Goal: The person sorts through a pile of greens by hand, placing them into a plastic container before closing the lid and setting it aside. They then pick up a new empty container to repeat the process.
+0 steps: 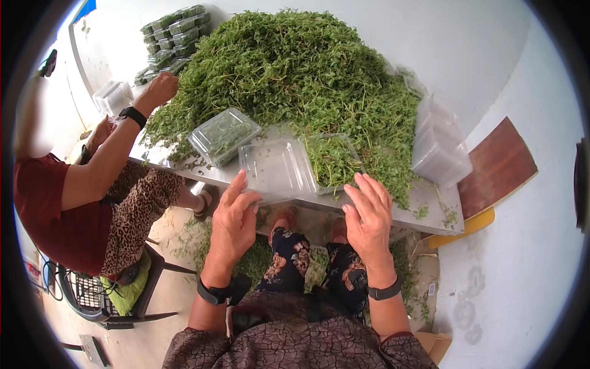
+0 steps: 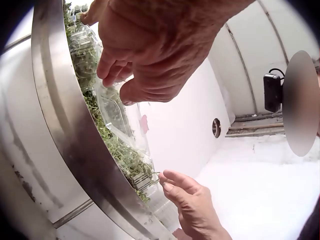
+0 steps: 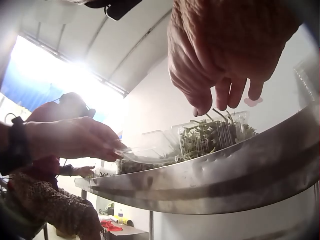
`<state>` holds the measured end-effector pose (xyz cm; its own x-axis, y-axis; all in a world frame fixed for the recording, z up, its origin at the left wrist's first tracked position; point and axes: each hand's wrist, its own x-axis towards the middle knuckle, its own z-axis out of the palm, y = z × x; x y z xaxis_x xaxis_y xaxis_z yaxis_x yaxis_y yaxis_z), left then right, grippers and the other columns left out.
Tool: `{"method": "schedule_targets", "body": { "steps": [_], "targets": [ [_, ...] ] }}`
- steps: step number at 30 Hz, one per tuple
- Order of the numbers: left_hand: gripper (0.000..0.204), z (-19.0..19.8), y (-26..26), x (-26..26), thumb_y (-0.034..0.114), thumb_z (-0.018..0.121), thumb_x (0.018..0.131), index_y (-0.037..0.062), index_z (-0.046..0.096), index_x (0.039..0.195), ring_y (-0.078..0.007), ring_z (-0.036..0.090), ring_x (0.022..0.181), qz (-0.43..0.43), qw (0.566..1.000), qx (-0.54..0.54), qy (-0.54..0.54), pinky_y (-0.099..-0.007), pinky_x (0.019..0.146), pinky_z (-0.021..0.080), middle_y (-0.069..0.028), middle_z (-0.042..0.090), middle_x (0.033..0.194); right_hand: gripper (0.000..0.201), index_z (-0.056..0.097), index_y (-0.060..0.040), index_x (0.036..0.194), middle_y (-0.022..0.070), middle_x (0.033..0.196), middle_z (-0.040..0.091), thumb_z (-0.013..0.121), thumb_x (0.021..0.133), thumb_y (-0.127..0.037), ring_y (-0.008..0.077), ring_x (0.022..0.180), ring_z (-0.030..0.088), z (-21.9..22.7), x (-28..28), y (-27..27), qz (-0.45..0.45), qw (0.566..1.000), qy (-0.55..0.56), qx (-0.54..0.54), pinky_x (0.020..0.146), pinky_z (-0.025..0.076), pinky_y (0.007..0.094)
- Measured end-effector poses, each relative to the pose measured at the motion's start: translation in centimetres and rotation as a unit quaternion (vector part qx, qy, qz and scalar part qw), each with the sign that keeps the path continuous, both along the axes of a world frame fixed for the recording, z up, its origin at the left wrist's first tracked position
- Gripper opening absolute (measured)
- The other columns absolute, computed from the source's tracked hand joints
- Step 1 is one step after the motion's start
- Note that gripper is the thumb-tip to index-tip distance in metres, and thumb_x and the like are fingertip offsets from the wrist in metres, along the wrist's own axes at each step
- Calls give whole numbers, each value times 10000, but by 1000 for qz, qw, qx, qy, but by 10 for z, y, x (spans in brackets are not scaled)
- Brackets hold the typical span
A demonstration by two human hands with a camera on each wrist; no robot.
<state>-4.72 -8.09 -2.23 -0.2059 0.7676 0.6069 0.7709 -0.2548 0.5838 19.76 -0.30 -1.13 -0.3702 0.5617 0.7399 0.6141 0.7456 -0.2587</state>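
An unfolded clear plastic clamshell lies at the table's front edge, its bare lid (image 1: 275, 167) on the left and its base, filled with green sprigs (image 1: 332, 161), on the right. My left hand (image 1: 233, 215) is at the lid's front corner, fingers fairly straight; in the right wrist view that hand (image 3: 75, 140) touches the lid (image 3: 150, 146). My right hand (image 1: 370, 218) hovers by the base's front right corner, fingers loosely bent, holding nothing. From the right wrist view, stems (image 3: 215, 117) stick up out of the base just under the right fingertips.
Behind lies a large heap of greens (image 1: 295, 74). A closed filled box (image 1: 224, 135) sits left of the lid, stacked filled boxes (image 1: 175, 37) at the back left, empty containers (image 1: 439, 144) at the right. Another person (image 1: 67, 197) sits at the left, one hand at the heap.
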Motion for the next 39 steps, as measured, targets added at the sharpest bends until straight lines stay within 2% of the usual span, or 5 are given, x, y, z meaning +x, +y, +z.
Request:
{"method": "schedule_targets", "body": {
  "steps": [8,10,15,26,39],
  "targets": [
    [249,4,-6,0,-96,611,775,32,641,986,-354,567,1192,1,1000,4,23,-403,918,523,-178,519,1366,247,669,-25,1001,110,1115,634,689,755,-12,295,1125,551,3,-12,14,7,999,26,18,1048,372,480],
    [291,2,-7,2,-79,625,744,34,638,1011,-387,575,1126,-3,999,20,31,-415,896,503,-224,519,1342,229,670,-29,983,103,1091,638,690,755,-15,291,1108,559,0,-14,15,10,999,35,13,1043,376,480],
    [300,4,-11,5,-77,623,747,39,630,1024,-397,567,1135,-6,999,19,40,-425,898,502,-222,520,1335,166,677,-39,919,90,1053,649,692,755,-22,286,1066,579,-1,-15,21,14,999,45,8,1032,384,478],
    [311,6,-17,9,-90,630,747,26,644,1035,-382,539,1209,-7,999,7,52,-420,929,492,-205,518,1357,86,699,-32,799,89,963,673,730,721,-49,274,996,600,13,-13,26,40,994,59,-86,1000,401,437],
    [325,7,-20,13,-69,656,731,36,646,1039,-395,558,1153,-11,997,19,73,-443,916,492,-196,554,1305,103,685,-31,801,89,930,667,733,713,-51,291,975,589,19,-23,28,46,993,67,-88,918,416,410]
  ]
}}
